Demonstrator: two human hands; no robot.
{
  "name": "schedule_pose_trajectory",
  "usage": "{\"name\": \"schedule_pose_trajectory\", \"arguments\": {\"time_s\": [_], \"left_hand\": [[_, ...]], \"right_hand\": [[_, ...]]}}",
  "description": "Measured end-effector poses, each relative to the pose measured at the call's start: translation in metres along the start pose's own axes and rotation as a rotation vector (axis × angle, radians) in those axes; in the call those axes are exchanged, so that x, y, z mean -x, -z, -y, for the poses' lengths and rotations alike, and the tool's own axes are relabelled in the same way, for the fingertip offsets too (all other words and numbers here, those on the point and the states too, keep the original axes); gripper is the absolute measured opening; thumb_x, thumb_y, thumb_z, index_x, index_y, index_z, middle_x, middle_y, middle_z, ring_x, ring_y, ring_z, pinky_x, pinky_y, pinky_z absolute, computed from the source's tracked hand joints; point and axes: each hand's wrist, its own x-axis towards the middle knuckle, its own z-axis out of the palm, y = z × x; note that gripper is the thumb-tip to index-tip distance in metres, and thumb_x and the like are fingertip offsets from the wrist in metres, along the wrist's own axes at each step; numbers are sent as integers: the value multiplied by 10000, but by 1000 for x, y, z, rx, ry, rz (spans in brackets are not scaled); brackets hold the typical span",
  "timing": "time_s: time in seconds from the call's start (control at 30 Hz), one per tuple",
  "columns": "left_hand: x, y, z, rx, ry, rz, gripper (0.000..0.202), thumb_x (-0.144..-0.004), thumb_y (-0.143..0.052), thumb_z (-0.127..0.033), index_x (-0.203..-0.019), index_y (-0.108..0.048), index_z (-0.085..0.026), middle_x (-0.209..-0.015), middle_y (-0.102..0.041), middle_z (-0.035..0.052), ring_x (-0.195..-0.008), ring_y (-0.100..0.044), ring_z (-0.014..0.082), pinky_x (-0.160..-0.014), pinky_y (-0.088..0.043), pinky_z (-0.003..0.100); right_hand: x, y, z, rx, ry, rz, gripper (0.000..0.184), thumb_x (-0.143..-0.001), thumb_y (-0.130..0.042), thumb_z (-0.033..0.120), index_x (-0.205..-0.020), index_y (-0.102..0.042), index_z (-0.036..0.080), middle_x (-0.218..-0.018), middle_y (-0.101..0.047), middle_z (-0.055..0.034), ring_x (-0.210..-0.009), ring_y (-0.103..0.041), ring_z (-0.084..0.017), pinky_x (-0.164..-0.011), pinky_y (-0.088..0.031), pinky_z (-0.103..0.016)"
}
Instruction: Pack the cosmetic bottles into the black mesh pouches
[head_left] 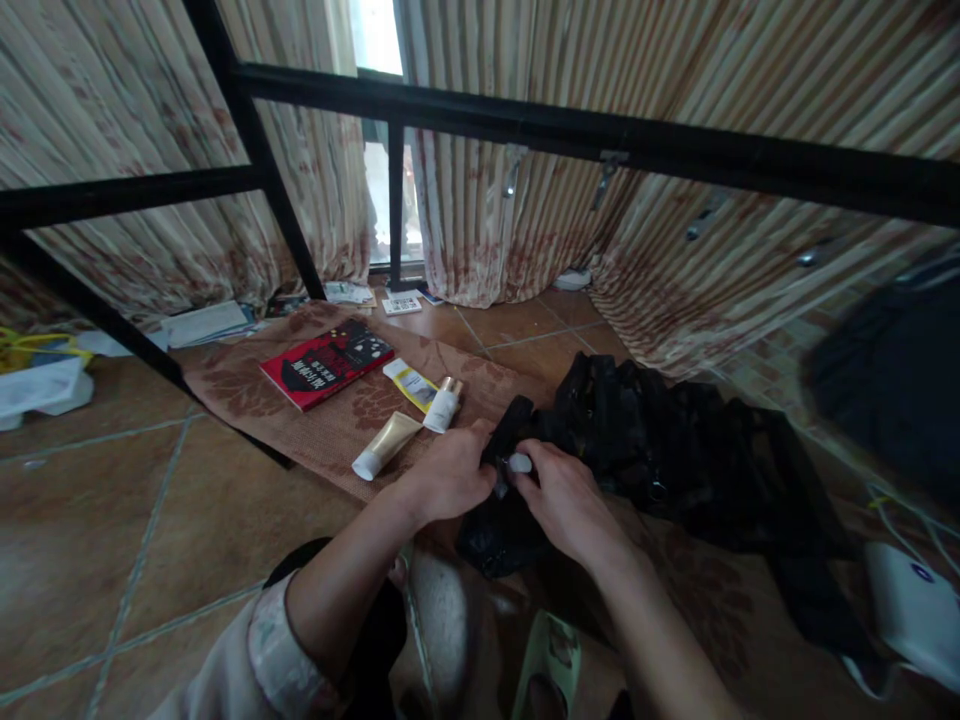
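Here, a white-lettered book (326, 365) lies left of the black bag (504, 540).

Pouch (502, 535), bag (675, 450) right of bottle (442, 408); book (328, 363) left, on cloth (319, 440); curtain (469, 215) behind.

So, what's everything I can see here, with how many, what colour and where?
Book: one, red and black, on the cloth
Yellow-white tube: one, beside the bottle
Bottle: one, white, gold cap, on the cloth
Gold tube: one, white cap, nearest the cloth's edge
Cloth: brown, patterned, centre
Black bag: one, under the hands
Heap of straps and fabric: black, right
Frame: black, across the top
Curtains: striped, behind
Papers: several, mostly white, by the curtains
Slipper: one, pale green, bottom
Floor: brown tiles
Small item: one, whitish, in right fingers
Left hand: one, gripping the bag
Right hand: one, at the bag
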Motion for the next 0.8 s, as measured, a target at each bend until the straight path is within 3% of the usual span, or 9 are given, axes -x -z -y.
{"name": "schedule_pose_trajectory", "arguments": {"time_s": [0.13, 0.3, 0.5, 0.8], "left_hand": [[1, 1, -2, 15, -3, 5, 256, -766, -525, -106, -1004, -596, -166, -904, -694, 70, -804, -668, 206, -677, -467, 275], [2, 1, -2, 43, -38, 16, 237, -790, -527, -125, -1013, -600, -165, -915, -690, 63, -790, -656, 193, -671, -461, 271], [2, 2, -1, 93, -58, 37, 310, -927, -495, -374, -1145, -576, -169, -927, -690, 57, -800, -653, 196, -665, -456, 273], [0, -2, 4, 91, 10, -14, 499, -951, -426, -525, -1291, -522, -171, -851, -698, 52, -756, -667, 215, -649, -449, 289]], "right_hand": [[-2, -2, 3, 10, -60, -34, 104, -938, -547, 209, -996, -608, 149, -897, -725, -100, -877, -707, -266, -736, -450, -313], [-3, -6, 7, -29, -56, -58, 130, -933, -558, 185, -1049, -614, 162, -928, -747, -88, -895, -720, -247, -741, -464, -297], [1, 2, 7, -84, -65, -80, 247, -890, -614, 159, -1135, -631, 144, -946, -761, -103, -918, -723, -268, -775, -493, -322], [15, 26, -3, -278, 1, -378, 182, -897, -575, 244, -1014, -699, 179, -855, -764, -56, -788, -725, -235, -717, -518, -328]]}}
